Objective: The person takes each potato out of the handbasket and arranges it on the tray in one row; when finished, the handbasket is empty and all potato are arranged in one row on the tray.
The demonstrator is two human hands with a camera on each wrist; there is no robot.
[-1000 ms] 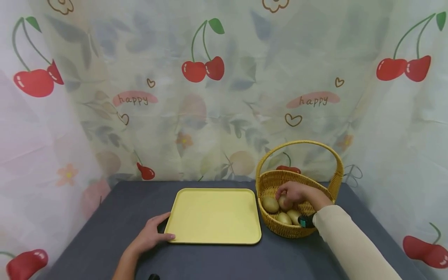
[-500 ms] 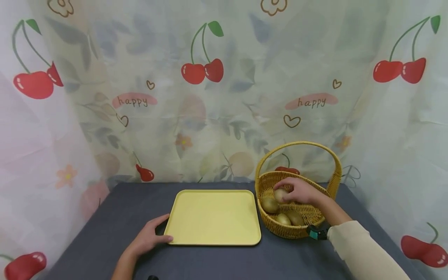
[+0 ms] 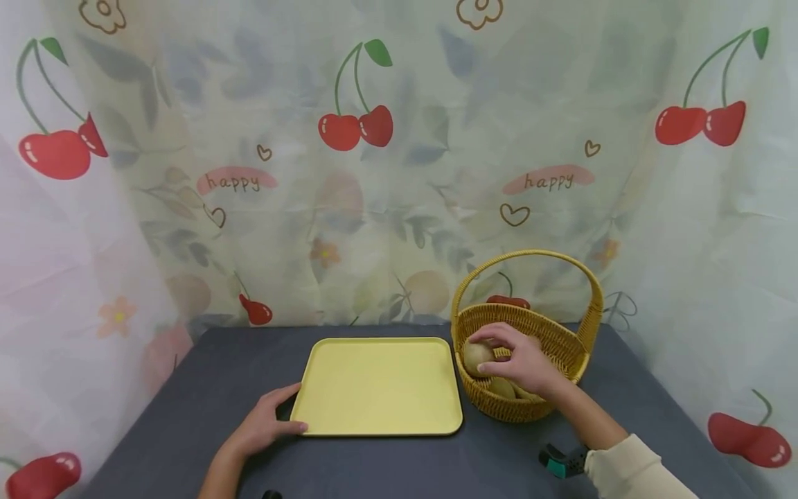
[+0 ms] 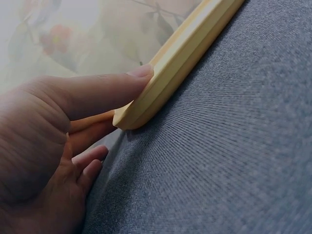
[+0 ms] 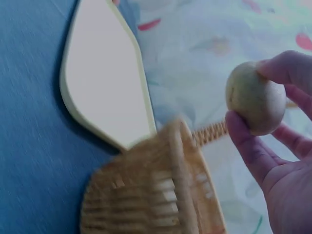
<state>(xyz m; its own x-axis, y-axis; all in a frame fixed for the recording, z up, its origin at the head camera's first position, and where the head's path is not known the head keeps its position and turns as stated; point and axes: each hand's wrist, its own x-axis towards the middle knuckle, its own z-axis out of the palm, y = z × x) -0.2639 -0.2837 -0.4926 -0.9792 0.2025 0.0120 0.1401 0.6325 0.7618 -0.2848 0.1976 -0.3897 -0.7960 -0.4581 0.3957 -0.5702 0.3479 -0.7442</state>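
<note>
My right hand [image 3: 524,362] pinches an egg-shaped olive-tan object [image 5: 254,97] between thumb and fingertips. In the right wrist view it hangs above the rim of the yellow wicker basket [image 5: 141,195], its surface smooth with a small mark. Others like it, such as one olive-tan object [image 3: 501,388], lie inside the basket, partly hidden by my hand. To the left, my left hand [image 3: 264,421] grips the near-left corner of the yellow rectangular tray [image 3: 380,388]. In the left wrist view its thumb [image 4: 112,90] presses the tray's rim, with fingers along the other side.
The tray lies flat on a dark grey-blue cloth [image 3: 374,468], just left of the basket. An arched handle [image 3: 530,253] rises over the basket. Behind hangs a curtain [image 3: 405,229] printed with cherries. A black and teal wrist device [image 3: 557,463] sits below the right forearm.
My right hand has taken hold of one olive-tan object, lifted it from among the others and moved left toward the basket's tray side. The left hand stays at the tray's corner.
</note>
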